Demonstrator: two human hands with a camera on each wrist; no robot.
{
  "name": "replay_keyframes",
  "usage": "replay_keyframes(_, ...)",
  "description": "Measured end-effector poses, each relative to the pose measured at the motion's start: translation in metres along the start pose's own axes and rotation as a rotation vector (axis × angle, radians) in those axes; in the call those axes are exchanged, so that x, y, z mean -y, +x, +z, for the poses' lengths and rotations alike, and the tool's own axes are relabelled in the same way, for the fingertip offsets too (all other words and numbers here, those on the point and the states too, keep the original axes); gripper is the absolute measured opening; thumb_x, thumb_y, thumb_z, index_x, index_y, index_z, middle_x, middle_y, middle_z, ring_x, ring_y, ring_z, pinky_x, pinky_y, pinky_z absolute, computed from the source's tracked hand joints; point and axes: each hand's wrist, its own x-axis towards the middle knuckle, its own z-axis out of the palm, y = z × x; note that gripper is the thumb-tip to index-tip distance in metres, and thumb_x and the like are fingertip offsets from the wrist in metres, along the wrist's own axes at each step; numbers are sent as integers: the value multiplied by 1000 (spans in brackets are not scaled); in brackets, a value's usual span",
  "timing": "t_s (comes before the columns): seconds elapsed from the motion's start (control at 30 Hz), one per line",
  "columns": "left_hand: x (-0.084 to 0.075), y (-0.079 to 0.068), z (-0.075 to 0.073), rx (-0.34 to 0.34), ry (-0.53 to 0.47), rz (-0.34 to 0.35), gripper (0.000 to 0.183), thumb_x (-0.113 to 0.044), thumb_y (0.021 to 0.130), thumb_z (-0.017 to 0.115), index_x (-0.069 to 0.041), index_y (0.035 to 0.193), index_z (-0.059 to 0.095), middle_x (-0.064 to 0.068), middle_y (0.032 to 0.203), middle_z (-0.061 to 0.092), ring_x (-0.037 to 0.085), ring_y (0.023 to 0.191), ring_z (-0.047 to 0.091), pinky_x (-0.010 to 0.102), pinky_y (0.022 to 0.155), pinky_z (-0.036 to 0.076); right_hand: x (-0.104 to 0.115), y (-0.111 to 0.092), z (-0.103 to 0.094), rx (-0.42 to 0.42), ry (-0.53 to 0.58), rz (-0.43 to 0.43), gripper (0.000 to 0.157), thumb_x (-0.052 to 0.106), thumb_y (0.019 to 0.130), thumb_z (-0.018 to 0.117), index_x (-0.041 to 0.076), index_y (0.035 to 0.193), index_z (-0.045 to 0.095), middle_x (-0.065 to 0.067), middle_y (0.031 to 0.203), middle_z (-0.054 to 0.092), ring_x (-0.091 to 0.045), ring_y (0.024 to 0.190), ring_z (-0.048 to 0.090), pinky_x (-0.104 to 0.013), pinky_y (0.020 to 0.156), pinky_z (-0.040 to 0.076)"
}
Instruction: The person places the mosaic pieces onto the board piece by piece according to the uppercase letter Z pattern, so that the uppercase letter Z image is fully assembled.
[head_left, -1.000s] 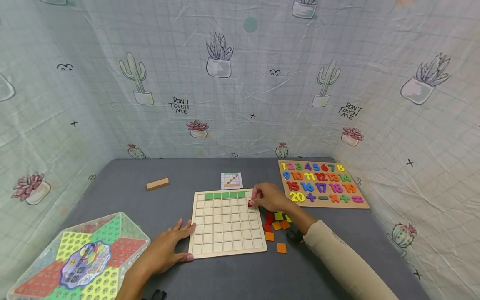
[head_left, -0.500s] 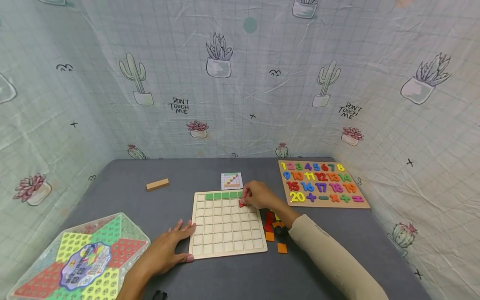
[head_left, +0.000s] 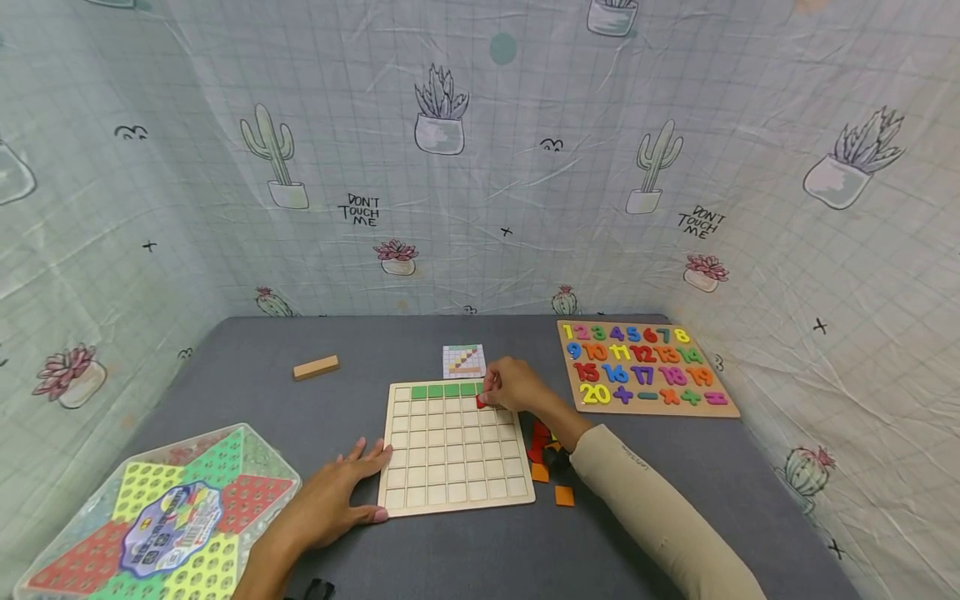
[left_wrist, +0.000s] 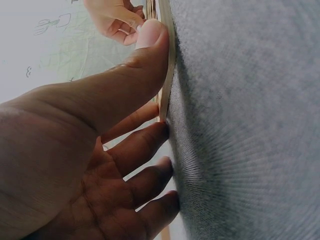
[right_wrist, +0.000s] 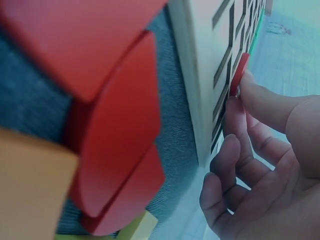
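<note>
Right grip (head_left: pixel 516 384) pinches red tile (right_wrist: pixel 239 74) between thumb and fingers; tile protrudes past fingertips, near green tiles (head_left: pixel 444 391) at wooden board's (head_left: pixel 455 472) upper right. Left grip (head_left: pixel 333 497) spread, touching board's left edge.

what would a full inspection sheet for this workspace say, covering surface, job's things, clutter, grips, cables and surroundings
Surface: dark grey tabletop, under everything set out.
Job's things: pale wooden grid board, flat; green square tiles in its top row; loose red, orange and yellow pieces to its right.
Clutter: small printed pattern card, tan rectangular block, brown number puzzle board, multicoloured star-patterned board.
Grips: left hand touches the grid board's left edge; right hand pinches a flat red piece at the upper rows, exact cell unclear.
Cables: nothing seen.
Surroundings: pale wrinkled cloth printed with potted plants, behind and at both sides.
</note>
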Motion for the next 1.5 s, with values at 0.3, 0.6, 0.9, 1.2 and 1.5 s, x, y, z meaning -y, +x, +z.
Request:
replay_keyframes(0.3, -1, 1, 0, 1, 5, -2, 88, -37, 81, 90, -10, 157, 54, 15, 164, 48, 50, 155, 37, 75, 119, 34, 4, -1, -5, -5, -38, 64, 12, 19, 93, 85, 15, 88, 74, 0, 80, 68, -17, 70, 61, -28, 60, 47)
replay_keyframes(0.6, 1, -1, 0, 9, -5, -11, 89, -39, 81, 90, -11, 157, 54, 14, 165, 47, 50, 156, 35, 75, 119, 33, 2, -1, -5, 9, -38, 80, 14, 20, 92, 85, 16, 89, 73, 0, 82, 69, -19, 71, 62, -30, 59, 48)
replay_keyframes(0.9, 1, -2, 2, 11, -10, -19, 89, -39, 81, 90, -12, 158, 53, 13, 165, 47, 48, 157, 35, 74, 120, 33, -10, -12, -17, 0, 86, -34, 10, 10, 95, 80, 4, 97, 72, -8, 82, 69, -16, 70, 62, -28, 63, 51)
replay_keyframes(1.2, 1, -1, 1, 7, -1, -9, 89, -39, 81, 90, -11, 158, 53, 14, 165, 47, 48, 157, 35, 73, 120, 33, -38, -27, -44, -29, 95, 17, 11, 15, 96, 80, 8, 100, 73, -7, 86, 70, -18, 73, 62, -31, 66, 51)
replay_keyframes(1.5, 1, 0, 1, 6, 4, -6, 89, -38, 81, 90, -10, 157, 54, 14, 165, 48, 48, 156, 37, 72, 120, 34, -65, -48, -57, 13, 71, 68, 16, 16, 93, 84, 7, 102, 74, -5, 87, 70, -18, 73, 62, -29, 67, 53)
